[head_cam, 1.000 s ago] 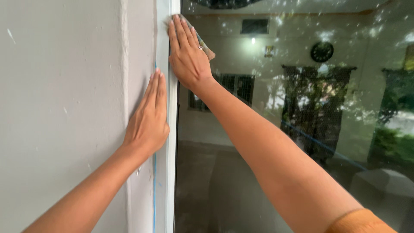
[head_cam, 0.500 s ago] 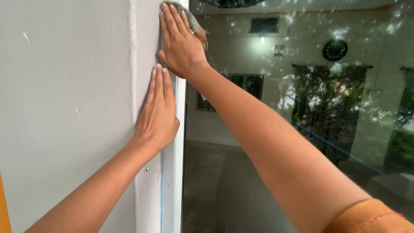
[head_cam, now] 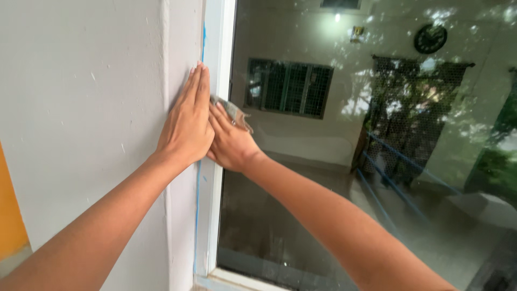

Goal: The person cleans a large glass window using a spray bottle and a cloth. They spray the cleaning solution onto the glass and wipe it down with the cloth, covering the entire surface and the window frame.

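Right hand (head_cam: 230, 144) has dropped down the window frame (head_cam: 218, 178), pressing the cloth (head_cam: 232, 112) flat beside the glass (head_cam: 377, 161). Left hand (head_cam: 186, 126), open, stays on the wall (head_cam: 81, 108). Cloth mostly hidden under fingers.

The wall (head_cam: 81, 108) is pale grey with small white flecks — a strip of orange (head_cam: 11, 215) shows at its lower left edge. The window frame (head_cam: 223, 54) is white, with a thin blue line (head_cam: 197, 215) running down beside it. The cloth (head_cam: 232, 112) is greyish-green. The glass (head_cam: 377, 134) reflects cream walls, a dark round clock (head_cam: 431, 39) and green foliage.
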